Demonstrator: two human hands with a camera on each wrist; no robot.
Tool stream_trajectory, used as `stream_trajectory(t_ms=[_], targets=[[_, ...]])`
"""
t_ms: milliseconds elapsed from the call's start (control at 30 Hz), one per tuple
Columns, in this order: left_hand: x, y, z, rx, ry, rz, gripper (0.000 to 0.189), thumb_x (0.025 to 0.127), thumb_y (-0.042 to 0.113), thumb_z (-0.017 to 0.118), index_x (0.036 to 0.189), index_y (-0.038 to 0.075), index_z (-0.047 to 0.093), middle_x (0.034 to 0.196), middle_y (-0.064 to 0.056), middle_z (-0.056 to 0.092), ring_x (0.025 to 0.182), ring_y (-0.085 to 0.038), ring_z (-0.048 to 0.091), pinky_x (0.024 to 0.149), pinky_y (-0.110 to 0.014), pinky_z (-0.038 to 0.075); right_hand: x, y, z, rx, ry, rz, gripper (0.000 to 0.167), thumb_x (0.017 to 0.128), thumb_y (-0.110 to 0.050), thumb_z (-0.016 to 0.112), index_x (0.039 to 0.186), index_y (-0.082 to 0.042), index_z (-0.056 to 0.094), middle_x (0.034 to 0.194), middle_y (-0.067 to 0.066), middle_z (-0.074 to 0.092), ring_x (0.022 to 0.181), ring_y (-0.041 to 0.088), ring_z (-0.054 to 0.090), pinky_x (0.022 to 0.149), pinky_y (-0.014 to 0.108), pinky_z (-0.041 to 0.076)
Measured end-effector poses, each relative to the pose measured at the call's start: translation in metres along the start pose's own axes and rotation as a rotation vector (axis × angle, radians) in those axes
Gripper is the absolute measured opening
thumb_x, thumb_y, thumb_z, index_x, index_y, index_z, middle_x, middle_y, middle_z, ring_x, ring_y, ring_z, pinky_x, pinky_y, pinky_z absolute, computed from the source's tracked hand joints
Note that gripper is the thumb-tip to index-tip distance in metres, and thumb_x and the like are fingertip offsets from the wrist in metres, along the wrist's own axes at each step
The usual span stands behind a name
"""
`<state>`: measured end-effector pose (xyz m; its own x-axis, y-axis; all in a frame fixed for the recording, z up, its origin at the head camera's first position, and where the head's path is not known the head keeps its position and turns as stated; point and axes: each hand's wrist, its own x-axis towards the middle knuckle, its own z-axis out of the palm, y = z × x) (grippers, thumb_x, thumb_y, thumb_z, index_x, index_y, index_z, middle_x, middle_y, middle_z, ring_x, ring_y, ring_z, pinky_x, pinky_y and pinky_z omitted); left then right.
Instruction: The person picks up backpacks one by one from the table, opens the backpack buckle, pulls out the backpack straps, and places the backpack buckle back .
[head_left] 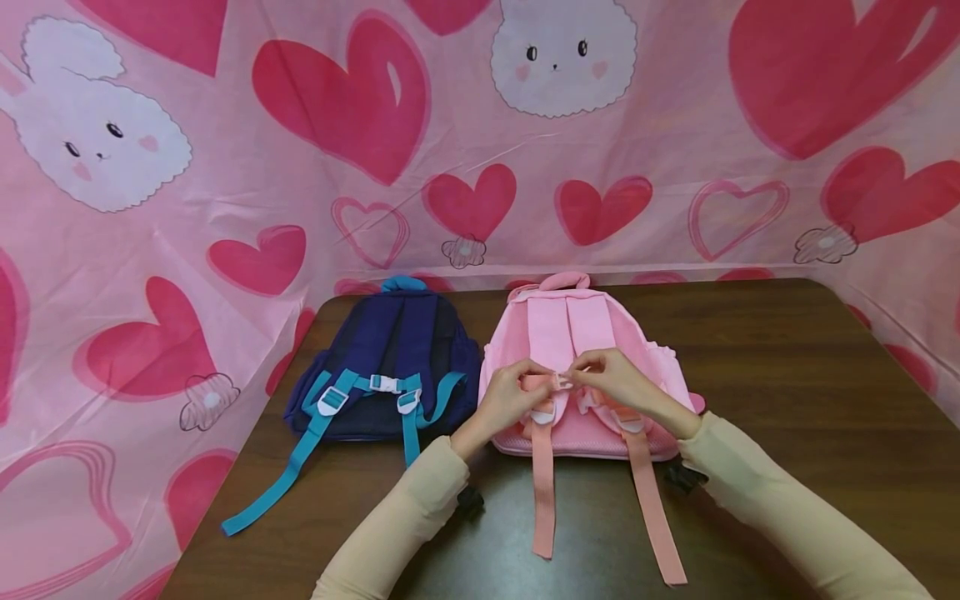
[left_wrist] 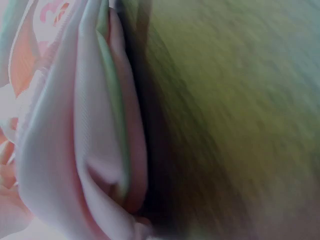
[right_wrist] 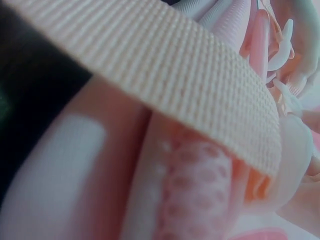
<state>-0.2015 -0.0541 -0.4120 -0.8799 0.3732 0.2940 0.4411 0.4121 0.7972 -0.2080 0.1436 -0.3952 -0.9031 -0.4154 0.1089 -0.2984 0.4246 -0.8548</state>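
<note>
A pink backpack (head_left: 636, 333) lies with its strap side up on the table, its two shoulder straps (head_left: 550, 325) side by side. Over its middle, my left hand (head_left: 510, 396) and right hand (head_left: 618, 382) meet at a small pale buckle (head_left: 562, 381), each pinching one side. Whether the buckle is fastened cannot be told. Long peach webbing tails (head_left: 543, 500) hang from white strap adjusters (head_left: 630, 420) toward the front. Folds of pink fabric (left_wrist: 55, 140) fill the left part of the left wrist view. A pale webbing strap (right_wrist: 165, 65) crosses the right wrist view, above pink mesh (right_wrist: 197, 185).
Left of the pink bag lies a navy backpack (head_left: 360, 342) with blue straps (head_left: 288, 475) and a white chest buckle (head_left: 386, 383). Both bags are on a dark wooden table (head_left: 810, 375). Behind it hangs a pink cloth (head_left: 637, 142) printed with hearts and rabbit faces.
</note>
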Motion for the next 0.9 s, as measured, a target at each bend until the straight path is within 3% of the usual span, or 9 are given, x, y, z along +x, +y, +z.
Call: stream_trajectory(t_ms=[333, 633, 900], targets=[[-0.0011, 0.0076, 0.0044, 0.037, 0.07, -0.064, 0.014, 0.077, 0.018, 0.069, 0.08, 0.005, 0.066, 0.078, -0.002, 0.063, 0.068, -0.008, 0.053, 0.057, -0.017, 0.041, -0.0032, 0.0025, 0.0016, 0.002, 0.0, -0.006, 0.017, 0.083, -0.02, 0.061, 0.088, -0.004, 0.067, 0.08, 0.005, 0.065, 0.068, 0.019, 0.053, 0.063, 0.022, 0.042], [-0.005, 0.009, 0.0052, 0.029, 0.133, -0.01, 0.014, 0.076, 0.017, 0.07, 0.075, 0.004, 0.066, 0.08, -0.004, 0.062, 0.074, -0.013, 0.056, 0.064, -0.019, 0.045, -0.0044, 0.0045, 0.0023, -0.01, 0.052, -0.016, 0.016, 0.082, -0.016, 0.063, 0.086, -0.002, 0.068, 0.078, 0.006, 0.066, 0.064, 0.011, 0.052, 0.061, 0.02, 0.041], [-0.0067, 0.0086, 0.0023, 0.0, 0.114, -0.009, 0.013, 0.077, 0.018, 0.069, 0.079, 0.005, 0.068, 0.085, -0.004, 0.065, 0.079, -0.013, 0.058, 0.067, -0.019, 0.046, -0.0052, 0.0063, 0.0019, 0.042, 0.071, 0.012, 0.014, 0.082, -0.009, 0.062, 0.086, 0.003, 0.067, 0.081, 0.011, 0.066, 0.068, 0.006, 0.055, 0.064, 0.018, 0.044]])
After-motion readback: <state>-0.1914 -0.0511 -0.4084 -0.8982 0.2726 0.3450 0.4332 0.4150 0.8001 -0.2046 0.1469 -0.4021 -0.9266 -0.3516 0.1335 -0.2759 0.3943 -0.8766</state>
